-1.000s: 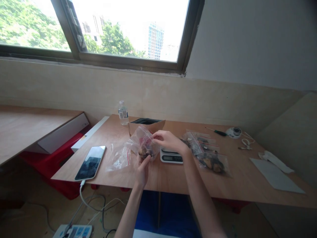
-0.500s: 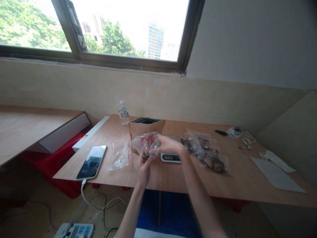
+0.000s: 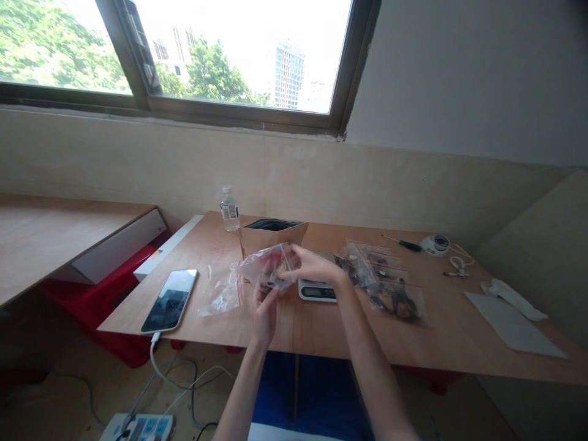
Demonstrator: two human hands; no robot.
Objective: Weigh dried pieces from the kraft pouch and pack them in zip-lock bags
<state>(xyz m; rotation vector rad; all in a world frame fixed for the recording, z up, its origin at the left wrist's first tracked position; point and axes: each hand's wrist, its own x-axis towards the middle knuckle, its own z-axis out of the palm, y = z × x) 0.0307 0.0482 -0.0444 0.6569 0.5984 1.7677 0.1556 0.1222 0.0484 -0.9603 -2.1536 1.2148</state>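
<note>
A clear zip bag (image 3: 269, 264) with dark and brown dried pieces in it is held up between both hands. My left hand (image 3: 265, 315) grips it from below, thumb in front. At its right side, my right hand (image 3: 312, 264) pinches the bag near the top corner. Just behind stands an open brown paper pouch (image 3: 275, 235) with a dark lining. The kitchen scale (image 3: 316, 292) is partly covered by my right hand and wrist. Flat on the table to the left lies another clear zip bag (image 3: 223, 293), apparently without contents.
Several filled zip bags (image 3: 397, 300) lie right of the scale. A phone (image 3: 169, 300) with a cable is at the front left edge, a water bottle (image 3: 229, 209) at the back. Farther right are a screwdriver (image 3: 408, 245), a white camera (image 3: 435, 245) and a white sheet (image 3: 514, 324).
The held bag has tipped from upright to lying more sideways. My right hand has lowered slightly from the bag's top to its right side. My left hand keeps its grip underneath.
</note>
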